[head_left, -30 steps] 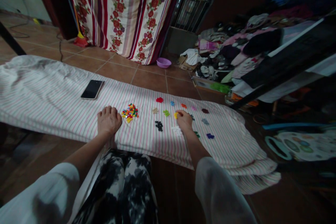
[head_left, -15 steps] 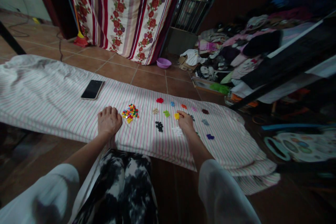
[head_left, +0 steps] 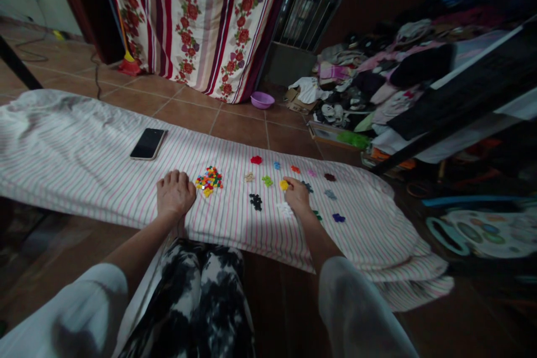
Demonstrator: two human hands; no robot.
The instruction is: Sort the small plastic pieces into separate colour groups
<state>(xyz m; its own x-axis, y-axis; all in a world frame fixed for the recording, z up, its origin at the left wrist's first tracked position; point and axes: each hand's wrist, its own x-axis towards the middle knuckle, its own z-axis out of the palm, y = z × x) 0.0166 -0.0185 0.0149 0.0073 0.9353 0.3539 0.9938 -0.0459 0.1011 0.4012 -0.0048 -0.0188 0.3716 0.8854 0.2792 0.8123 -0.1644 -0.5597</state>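
My left hand (head_left: 176, 194) rests on the striped cloth with its fingers curled under, just left of a heap of mixed coloured small bricks (head_left: 209, 180); nothing shows in it. Over the small yellow bricks (head_left: 284, 185), my right hand (head_left: 297, 196) has its thumb and fingertips pinched together at their edge. Around it lie separate little groups: lime green bricks (head_left: 267, 181), white bricks (head_left: 285, 210), black bricks (head_left: 255, 202), beige bricks (head_left: 249, 177) and dark grey-blue bricks (head_left: 307, 186). Part of a green group (head_left: 318, 215) shows beside my right wrist.
On the striped cloth (head_left: 104, 134) lie a phone (head_left: 148, 144), red bricks (head_left: 256, 160), brown bricks (head_left: 330, 177) and purple bricks (head_left: 338, 217). Beyond the cloth's edge are a purple basin (head_left: 262, 100), a floral curtain (head_left: 213, 22) and heaped clothes (head_left: 377, 75).
My right hand stays at the yellow bricks with only a slight shift of its fingers. The left hand has not moved, and the view has shifted very slightly.
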